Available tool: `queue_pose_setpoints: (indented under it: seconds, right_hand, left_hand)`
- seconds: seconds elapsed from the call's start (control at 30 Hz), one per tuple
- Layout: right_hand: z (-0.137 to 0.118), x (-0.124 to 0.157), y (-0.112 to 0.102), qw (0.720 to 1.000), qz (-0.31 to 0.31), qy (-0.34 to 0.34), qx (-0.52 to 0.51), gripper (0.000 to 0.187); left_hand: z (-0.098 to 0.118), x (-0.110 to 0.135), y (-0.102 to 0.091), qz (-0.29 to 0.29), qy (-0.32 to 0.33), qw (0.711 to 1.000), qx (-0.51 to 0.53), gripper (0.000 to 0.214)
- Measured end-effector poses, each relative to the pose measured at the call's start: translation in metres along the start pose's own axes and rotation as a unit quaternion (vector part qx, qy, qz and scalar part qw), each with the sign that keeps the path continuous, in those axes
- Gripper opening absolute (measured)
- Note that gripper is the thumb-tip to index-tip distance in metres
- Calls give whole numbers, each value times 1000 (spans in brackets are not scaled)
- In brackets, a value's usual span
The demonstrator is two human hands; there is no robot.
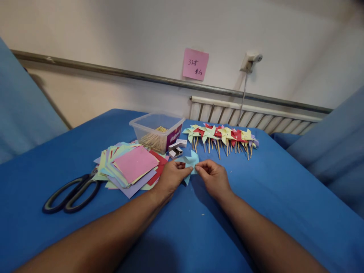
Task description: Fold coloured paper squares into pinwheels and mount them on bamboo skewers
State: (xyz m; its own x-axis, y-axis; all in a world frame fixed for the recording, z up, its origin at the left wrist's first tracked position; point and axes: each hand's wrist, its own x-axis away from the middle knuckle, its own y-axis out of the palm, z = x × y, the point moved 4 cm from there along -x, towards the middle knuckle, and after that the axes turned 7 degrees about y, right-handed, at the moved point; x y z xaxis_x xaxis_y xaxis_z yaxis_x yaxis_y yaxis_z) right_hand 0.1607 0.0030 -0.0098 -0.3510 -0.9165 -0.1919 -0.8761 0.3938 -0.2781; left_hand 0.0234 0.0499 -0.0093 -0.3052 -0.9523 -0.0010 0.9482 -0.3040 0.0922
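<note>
Head view: left hand [170,177] and right hand [214,177] each pinch tight on the blue paper [190,160], pressing it to the table [273,189], apparently to steady its folds.

Head camera looks down, near the hands [170,177] [215,179].

Count, bench top:
- Scissors [71,193]: 1 pair, near left edge.
- Tub [148,127]: 1, toward far edge; sticks [153,138] inside, too bunched to count.
- Paper squares [133,165]: 1 fanned pile, sheets overlapping, number not readable.
- Small boxes: 2, one open [175,151], one shut [181,143], beside the tub.
- Pinwheels [222,134]: at least 7 in one row along far edge; overlap blocks an exact count.
- Blue piece [191,161]: 1.
- Hands: 2, left hand [170,176] and right hand [214,176].
- Note [195,63] on wall: 1.
</note>
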Motion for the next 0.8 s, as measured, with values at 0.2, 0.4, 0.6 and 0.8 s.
queue_pose_setpoints:
  seconds: [0.2,0.4,0.6,0.8]
  right_hand:
    - [-3,2,-1,998,10,-35,57,13]
    - [-5,2,-2,996,14,-44,75,12]
    - [-6,2,-2,994,15,-50,91,12]
    - [-6,2,-2,994,16,-54,92,12]
  left_hand:
    - [4,2,1,3,13,1000,1,20]
    - [5,1,1,3,28,999,-22,20]
    - [6,-1,0,2,60,997,-46,19]
    - [5,-3,-1,-12,90,993,-80,19]
